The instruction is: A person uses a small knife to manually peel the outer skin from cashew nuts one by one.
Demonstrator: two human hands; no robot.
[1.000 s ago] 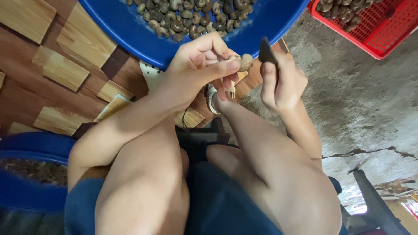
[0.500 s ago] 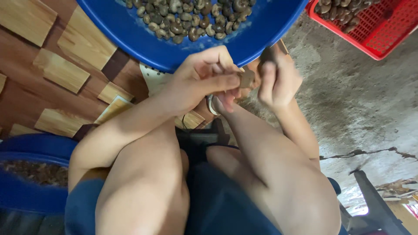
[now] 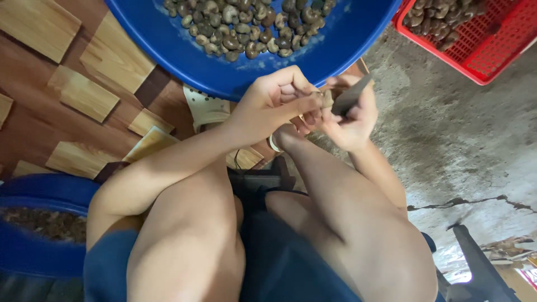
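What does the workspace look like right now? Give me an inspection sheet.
Surface: wood-pattern floor on the left, bare concrete floor on the right.
Job's things: one brown nut pinched in the left hand; dark blade tool in the right hand, tip at the nut.
Clutter: large blue basin of nuts ahead; red basket of nuts upper right; second blue basin with brown scraps lower left.
Hands: both closed, touching at the nut.
Cables: nothing seen.
Surroundings: person's bare knees below; dark object lower right, unclear.
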